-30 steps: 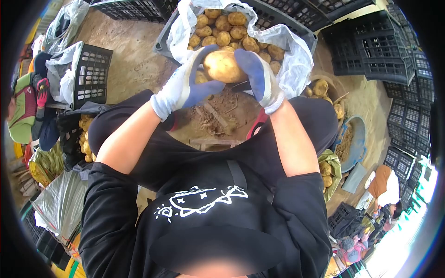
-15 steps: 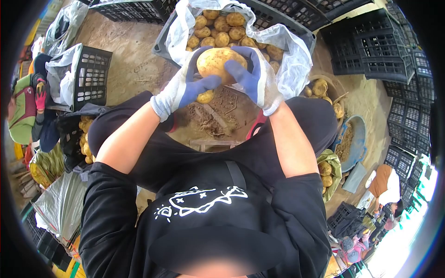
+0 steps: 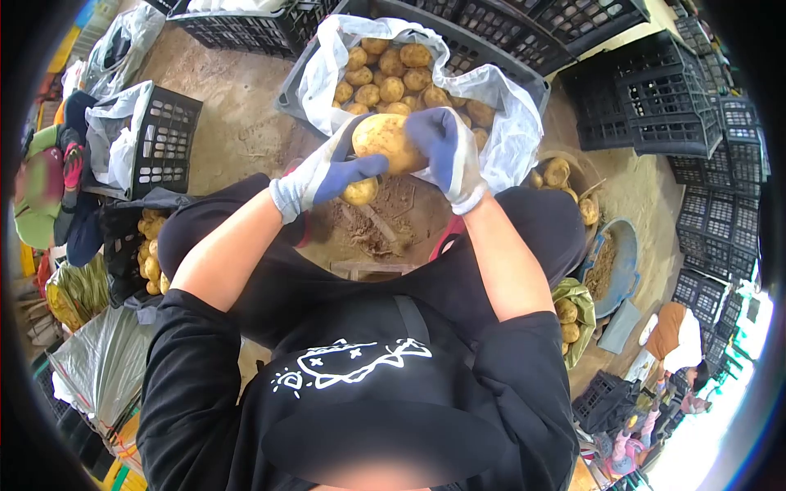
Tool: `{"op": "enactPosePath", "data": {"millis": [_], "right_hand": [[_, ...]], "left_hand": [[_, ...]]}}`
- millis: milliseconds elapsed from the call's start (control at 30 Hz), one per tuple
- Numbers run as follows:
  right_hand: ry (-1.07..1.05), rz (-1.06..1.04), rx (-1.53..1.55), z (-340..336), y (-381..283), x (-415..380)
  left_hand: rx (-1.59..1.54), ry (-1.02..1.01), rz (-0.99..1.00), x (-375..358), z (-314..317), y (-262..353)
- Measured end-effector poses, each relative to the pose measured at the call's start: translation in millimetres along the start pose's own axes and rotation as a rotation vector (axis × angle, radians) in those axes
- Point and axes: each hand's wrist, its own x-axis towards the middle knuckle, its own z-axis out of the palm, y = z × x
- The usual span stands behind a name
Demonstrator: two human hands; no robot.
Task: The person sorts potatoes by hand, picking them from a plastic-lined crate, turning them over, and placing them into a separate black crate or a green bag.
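A large yellow potato (image 3: 386,142) is held up between my two gloved hands, above the dirt floor in front of me. My left hand (image 3: 334,169), in a blue and grey work glove, grips its left side with the thumb across the front. Just under that thumb shows a smaller potato (image 3: 360,192), close against the glove. My right hand (image 3: 449,151), gloved the same way, has its fingers bent and pressed on the large potato's right side. Behind both hands stands a black crate (image 3: 536,86) lined with white plastic (image 3: 501,100), holding many potatoes (image 3: 391,64).
Black crates (image 3: 647,98) are stacked at the right and back. A blue tub (image 3: 624,266) of soil and a green sack (image 3: 580,307) of potatoes sit by my right knee. More potatoes (image 3: 150,254) lie in a dark bag at left. A person (image 3: 49,188) sits farther left.
Both hands and the potatoes sit slightly lower in view. My right thumb has left the large potato's front, and the right fingers have curled against its side.
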Motion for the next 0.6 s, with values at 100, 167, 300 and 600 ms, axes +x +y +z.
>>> {"op": "enactPosePath", "data": {"millis": [100, 167, 300, 600], "right_hand": [[0.076, 0.246, 0.486, -4, 5, 13], [0.039, 0.279, 0.567, -2, 1, 12], [-0.103, 0.383, 0.531, 2, 15, 8], [-0.614, 0.167, -0.236, 6, 29, -3]], "left_hand": [[-0.185, -0.052, 0.052, -5, -1, 0], [-0.215, 0.010, 0.098, -16, -10, 10], [-0.500, 0.352, 0.154, -70, -78, 37], [-0.494, 1.140, 0.311, -299, -299, -51]]}}
